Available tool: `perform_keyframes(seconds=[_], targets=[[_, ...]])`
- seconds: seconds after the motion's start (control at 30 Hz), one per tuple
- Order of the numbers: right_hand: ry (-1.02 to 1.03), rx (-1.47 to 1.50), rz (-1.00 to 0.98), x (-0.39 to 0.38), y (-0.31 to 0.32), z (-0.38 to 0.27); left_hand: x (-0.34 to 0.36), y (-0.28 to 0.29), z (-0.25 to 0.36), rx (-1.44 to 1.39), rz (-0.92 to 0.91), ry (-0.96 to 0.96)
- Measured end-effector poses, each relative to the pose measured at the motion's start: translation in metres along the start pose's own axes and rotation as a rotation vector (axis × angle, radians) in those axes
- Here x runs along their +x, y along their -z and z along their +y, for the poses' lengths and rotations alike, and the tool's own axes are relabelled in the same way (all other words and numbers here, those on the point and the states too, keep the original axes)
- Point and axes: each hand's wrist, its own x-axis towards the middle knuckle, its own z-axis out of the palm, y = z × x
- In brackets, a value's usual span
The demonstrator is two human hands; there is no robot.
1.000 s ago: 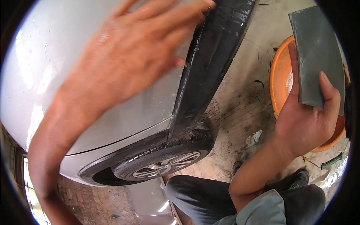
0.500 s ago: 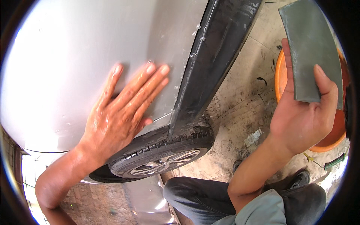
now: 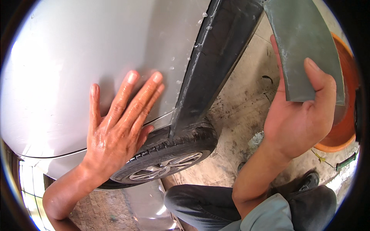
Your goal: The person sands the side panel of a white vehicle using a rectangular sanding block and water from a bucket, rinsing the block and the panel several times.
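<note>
My left hand (image 3: 115, 127) lies on the silver car body panel (image 3: 84, 46) with its fingers spread; its skin shines with water. Water drops sit on the panel near the black trim strip (image 3: 219, 50) along its edge. My right hand (image 3: 298, 119) is raised at the right and grips a grey-green, slightly curved sheet (image 3: 306, 46) that looks like sandpaper. The thumb presses on the face of the sheet and the fingers are behind it, mostly hidden. The sheet's top runs out of the picture.
Below the panel is a car wheel with a black tyre (image 3: 206, 140). An orange basin (image 3: 337, 144) stands on the stained floor (image 3: 235, 104) behind my right hand. A green-handled object (image 3: 345, 161) lies near it. My bent knee (image 3: 192, 200) is at the bottom.
My left hand has slid a little left and nearer over the panel, its fingers more widely fanned. My right hand has shifted left with the sheet, uncovering more of the basin's far side.
</note>
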Motion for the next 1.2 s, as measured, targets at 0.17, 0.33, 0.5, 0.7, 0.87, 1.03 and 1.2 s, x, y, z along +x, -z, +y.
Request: perform_keyframes(seconds=[0.17,0.33,0.5,0.7,0.87,1.03,1.2], targets=[[-0.057,0.174,0.01,-0.001,0.001,0.005,0.004,-0.005,0.003,-0.038,0.048,0.038],[-0.04,0.147,0.012,-0.001,-0.003,0.004,0.007,-0.006,0.005,-0.056,0.071,0.066],[0.015,0.072,0.0,-0.002,-0.005,-0.001,0.007,-0.005,0.004,-0.033,0.056,0.031],[-0.085,0.279,0.005,0.002,0.001,-0.006,0.03,-0.004,0.014,-0.071,0.035,0.008],[-0.442,0.677,0.104,0.013,-0.002,-0.031,0.073,0.009,0.015,-0.052,0.162,0.025],[-0.514,0.755,0.086,0.019,0.005,-0.038,0.135,0.031,-0.011,0.117,0.4,0.058],[-0.495,0.825,0.092,0.026,0.013,-0.04,0.183,0.07,-0.044,0.196,0.546,0.032]])
